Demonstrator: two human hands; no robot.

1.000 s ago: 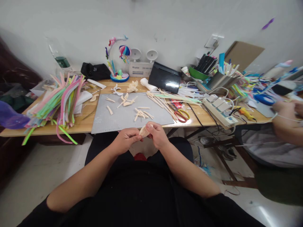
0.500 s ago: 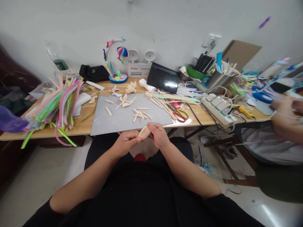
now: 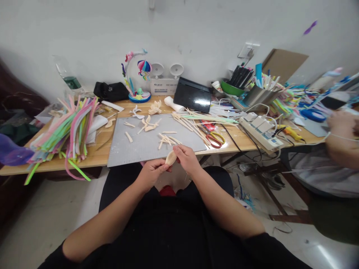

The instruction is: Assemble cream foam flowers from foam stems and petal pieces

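Observation:
A pale cream, petal-shaped piece [image 3: 171, 158] is held between my two hands, just off the table's front edge above my lap. My left hand [image 3: 153, 171] pinches its lower left end; my right hand [image 3: 186, 158] grips the upper right end. Beyond them lies a grey cutting mat [image 3: 131, 151] bearing several short cream strips [image 3: 167, 139] and a cluster of curved petal pieces [image 3: 148, 124]. Behind the mat sits a fuller cream flower shape [image 3: 155, 107]. Long cream strips [image 3: 193, 127] lie across the mat's right side.
Scissors [image 3: 215, 139] with red and yellow handles lie right of the mat, near a power strip [image 3: 260, 132] with cables. A bundle of coloured pipe cleaners [image 3: 64, 130] overhangs the left edge. A black box [image 3: 193, 94] stands behind. At far right is another person's arm [image 3: 342, 138].
The petal-shaped piece has turned slightly in my fingers, both hands keeping hold. The whole view has shifted a little, with the table slightly lower in the picture.

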